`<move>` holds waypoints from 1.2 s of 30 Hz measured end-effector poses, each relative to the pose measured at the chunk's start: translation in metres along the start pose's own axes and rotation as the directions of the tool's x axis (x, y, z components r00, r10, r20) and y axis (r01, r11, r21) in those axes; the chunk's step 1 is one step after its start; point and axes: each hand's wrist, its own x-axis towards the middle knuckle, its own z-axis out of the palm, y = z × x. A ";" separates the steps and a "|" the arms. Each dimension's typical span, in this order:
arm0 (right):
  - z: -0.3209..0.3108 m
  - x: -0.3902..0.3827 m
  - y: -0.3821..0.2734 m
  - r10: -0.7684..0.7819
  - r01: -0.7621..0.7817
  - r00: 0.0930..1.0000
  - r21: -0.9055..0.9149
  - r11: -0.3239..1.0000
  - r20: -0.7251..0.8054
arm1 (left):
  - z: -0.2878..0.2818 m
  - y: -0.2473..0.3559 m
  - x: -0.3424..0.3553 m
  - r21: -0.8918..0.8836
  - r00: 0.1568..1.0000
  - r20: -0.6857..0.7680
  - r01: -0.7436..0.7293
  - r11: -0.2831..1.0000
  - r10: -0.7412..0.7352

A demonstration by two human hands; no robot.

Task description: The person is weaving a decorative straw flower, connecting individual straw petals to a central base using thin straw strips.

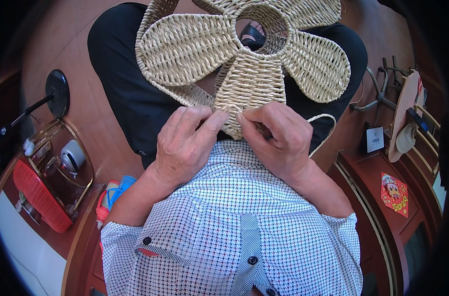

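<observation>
A straw-coloured, flower-shaped piece woven from twisted plant-fibre cord [187, 49] lies across the person's lap, its rounded petals set about a ring-shaped opening. The lowest petal [251, 81] points toward the body. The piece looks light, springy and fairly stiff, its rough cord unlikely to slip; the ring's thick rim [287, 39] or a petal's corded edge should give the firmest hold, while single strands could bend or fray under a hard tug.

The left hand [185, 135] pinches the near end of that petal, thumb and forefinger together. The right hand [279, 133] meets it just beside, its fingers also closed on the weave, though which strand each grips is hidden. A loose pale cord [328, 117] loops out beyond the right wrist.

Black trousers [116, 64] support the work, above a reddish-brown floor [61, 29]. To the left stand a round black base [58, 93] and a red plastic basket [42, 197]; to the right, grey metal legs [377, 93] and a red diamond-shaped paper decoration [394, 194].
</observation>
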 end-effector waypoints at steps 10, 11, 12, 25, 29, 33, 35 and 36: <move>0.007 0.001 0.002 -0.051 0.064 0.992 -0.122 0.990 0.112 | 0.004 -0.006 -0.002 0.054 0.998 -0.036 -0.058 0.997 0.060; 0.006 0.002 0.002 -0.050 0.064 0.993 -0.123 0.990 0.111 | 0.004 -0.006 -0.002 0.053 0.998 -0.036 -0.058 0.997 0.060; 0.005 0.002 0.001 -0.046 0.062 0.991 -0.130 0.990 0.123 | 0.004 -0.005 -0.001 0.057 0.996 -0.043 -0.070 0.996 0.073; 0.001 0.003 0.002 -0.046 0.051 0.995 -0.058 0.997 0.086 | 0.001 -0.003 0.003 0.158 0.993 0.037 -0.120 0.980 0.116; -0.004 0.000 -0.001 -0.013 0.013 0.998 -0.007 1.000 0.062 | -0.006 0.002 0.011 0.144 0.991 0.112 -0.089 0.986 0.073; -0.006 0.000 -0.001 -0.016 0.017 0.999 -0.010 1.000 0.047 | -0.012 0.004 0.020 0.075 0.986 0.164 -0.015 0.997 0.002; -0.004 0.001 0.000 -0.017 0.018 0.998 -0.015 1.000 0.060 | -0.015 -0.001 0.021 0.010 0.985 0.175 0.003 1.000 -0.005; -0.001 0.003 -0.001 -0.017 0.018 0.998 -0.010 1.000 0.055 | -0.014 -0.006 0.020 -0.088 0.992 0.095 0.092 0.992 -0.083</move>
